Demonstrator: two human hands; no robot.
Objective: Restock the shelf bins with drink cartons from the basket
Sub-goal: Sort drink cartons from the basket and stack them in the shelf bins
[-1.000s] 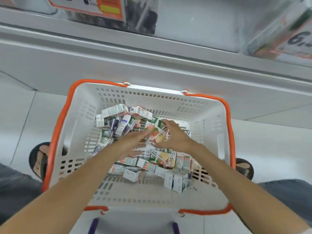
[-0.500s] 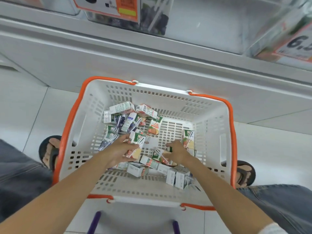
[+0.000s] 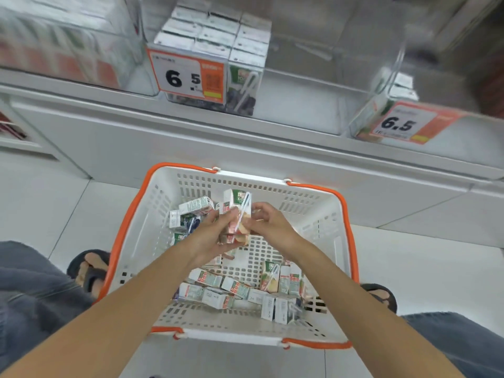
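I hold a small bunch of cartons (image 3: 236,219) over the basket (image 3: 344,205), picked out to go up in a bin (image 3: 300,75). My left hand (image 3: 215,230) is closed around them. My right hand (image 3: 268,223) pinches them at the right side. They are white, green and pink, with a straw on the front. Next I must lift them to the far shelf (image 3: 245,129) and find the bin that matches.

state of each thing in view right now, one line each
left hand: closed on peach-coloured drink cartons, raised above the basket
right hand: grip on the same cartons
white plastic basket with orange rim: on the floor, partly full of loose cartons
middle clear shelf bin: looks empty
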